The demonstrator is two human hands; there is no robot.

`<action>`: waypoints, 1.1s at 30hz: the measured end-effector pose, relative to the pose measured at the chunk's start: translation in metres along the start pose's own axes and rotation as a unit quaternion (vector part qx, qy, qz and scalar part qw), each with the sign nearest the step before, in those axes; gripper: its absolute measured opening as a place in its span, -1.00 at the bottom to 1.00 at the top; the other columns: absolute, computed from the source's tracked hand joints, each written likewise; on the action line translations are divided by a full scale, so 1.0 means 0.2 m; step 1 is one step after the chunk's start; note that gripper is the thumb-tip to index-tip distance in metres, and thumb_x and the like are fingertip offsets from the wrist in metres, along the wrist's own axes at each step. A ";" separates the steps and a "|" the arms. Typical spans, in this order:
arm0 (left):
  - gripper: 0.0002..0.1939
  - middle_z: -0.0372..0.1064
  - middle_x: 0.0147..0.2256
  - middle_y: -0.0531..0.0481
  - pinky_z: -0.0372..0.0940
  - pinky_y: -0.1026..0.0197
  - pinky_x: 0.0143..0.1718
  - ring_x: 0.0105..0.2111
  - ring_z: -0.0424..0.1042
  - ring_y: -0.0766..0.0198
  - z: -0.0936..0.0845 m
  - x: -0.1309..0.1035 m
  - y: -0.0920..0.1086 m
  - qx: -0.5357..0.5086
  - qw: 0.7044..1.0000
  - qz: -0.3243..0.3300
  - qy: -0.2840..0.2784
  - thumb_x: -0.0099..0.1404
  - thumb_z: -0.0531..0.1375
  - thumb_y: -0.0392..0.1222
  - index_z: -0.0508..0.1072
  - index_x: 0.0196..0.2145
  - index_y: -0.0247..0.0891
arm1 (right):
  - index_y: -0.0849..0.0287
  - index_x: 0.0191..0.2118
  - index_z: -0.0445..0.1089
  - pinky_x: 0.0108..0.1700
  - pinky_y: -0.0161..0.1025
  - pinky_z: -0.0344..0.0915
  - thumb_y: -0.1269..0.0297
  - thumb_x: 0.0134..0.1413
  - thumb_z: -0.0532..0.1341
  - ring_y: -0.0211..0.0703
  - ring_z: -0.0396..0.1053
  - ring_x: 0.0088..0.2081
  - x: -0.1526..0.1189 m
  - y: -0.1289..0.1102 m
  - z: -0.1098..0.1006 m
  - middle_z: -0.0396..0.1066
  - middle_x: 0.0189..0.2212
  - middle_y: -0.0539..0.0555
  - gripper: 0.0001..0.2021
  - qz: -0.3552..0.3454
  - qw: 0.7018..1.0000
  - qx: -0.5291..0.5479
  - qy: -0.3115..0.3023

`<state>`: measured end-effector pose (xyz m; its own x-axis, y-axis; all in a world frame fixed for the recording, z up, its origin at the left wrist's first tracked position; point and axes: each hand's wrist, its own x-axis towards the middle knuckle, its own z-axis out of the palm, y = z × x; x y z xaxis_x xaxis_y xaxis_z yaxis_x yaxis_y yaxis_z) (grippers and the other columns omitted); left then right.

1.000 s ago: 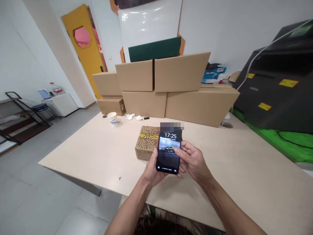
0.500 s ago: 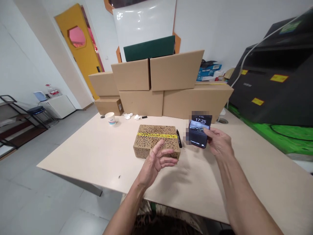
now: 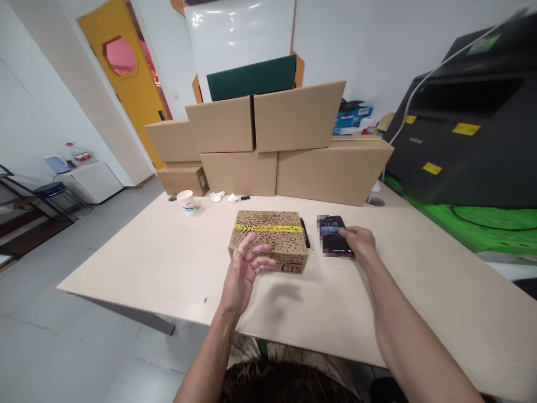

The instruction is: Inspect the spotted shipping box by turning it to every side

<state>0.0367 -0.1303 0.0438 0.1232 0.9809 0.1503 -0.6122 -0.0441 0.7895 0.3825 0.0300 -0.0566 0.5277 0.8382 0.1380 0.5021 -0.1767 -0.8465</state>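
Note:
My right hand (image 3: pixel 359 242) grips a smartphone (image 3: pixel 335 238) by its right edge, thumb on the lit screen, which reads 17:25. The phone is tilted low over the table, right of a black marker (image 3: pixel 305 232); whether it touches the tabletop I cannot tell. My left hand (image 3: pixel 247 271) is raised with fingers apart and holds nothing. Behind it sits a cardboard box (image 3: pixel 289 246) covered in dark specks, with yellow tape (image 3: pixel 268 228) across its top. The hand hides part of the box's front. The marker lies along the box's right side.
Plain cardboard boxes (image 3: pixel 239 174) are stacked along the table's (image 3: pixel 138 252) back, a dark green box (image 3: pixel 251 78) on top. A paper cup (image 3: pixel 186 200), crumpled tissues (image 3: pixel 217 196) and a small black piece (image 3: pixel 245 197) stand before them. A large black machine (image 3: pixel 457 134) is at the right.
My right hand has lowered the phone toward the table and tipped it flatter. My left hand has moved left, uncovering more of the speckled box's front. The view has shifted slightly.

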 end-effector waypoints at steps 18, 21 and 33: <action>-0.38 0.62 -0.08 -0.13 0.44 0.09 -0.12 -0.25 0.61 0.16 -0.14 -0.01 0.06 0.029 0.993 0.070 0.093 0.28 0.33 0.31 0.50 0.11 -0.16 | 0.31 0.14 0.47 0.16 -0.01 0.31 0.13 0.41 0.06 0.20 0.40 0.16 -0.24 -0.25 0.03 0.49 0.10 0.39 -0.57 -0.114 0.964 -0.239 -0.012; -0.42 0.61 -0.11 -0.11 0.44 0.12 -0.13 -0.27 0.60 0.20 -0.15 -0.01 0.05 0.052 0.986 0.103 0.119 0.27 0.35 0.26 0.52 0.07 -0.17 | 0.27 0.11 0.47 0.11 -0.07 0.32 0.14 0.43 0.04 0.15 0.42 0.12 -0.37 -0.36 0.12 0.51 0.07 0.33 -0.60 -0.210 0.935 -0.268 -0.099; -0.27 0.32 0.34 -0.25 0.13 -0.12 0.37 0.39 0.22 -0.14 -0.24 0.13 0.02 0.249 0.926 0.045 0.280 0.15 0.40 0.26 0.47 0.16 -0.18 | 0.29 -0.10 0.57 -0.02 -0.02 0.36 0.24 0.27 0.06 0.23 0.51 -0.05 -0.36 -0.33 0.09 0.58 -0.14 0.37 -0.64 -0.189 0.964 -0.140 -0.126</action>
<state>-0.0007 -0.0959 0.0226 -0.4216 0.9068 0.0068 -0.1470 -0.0757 0.9862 0.2995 -0.0085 -0.0204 0.1056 0.9625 0.2500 0.8099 0.0626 -0.5833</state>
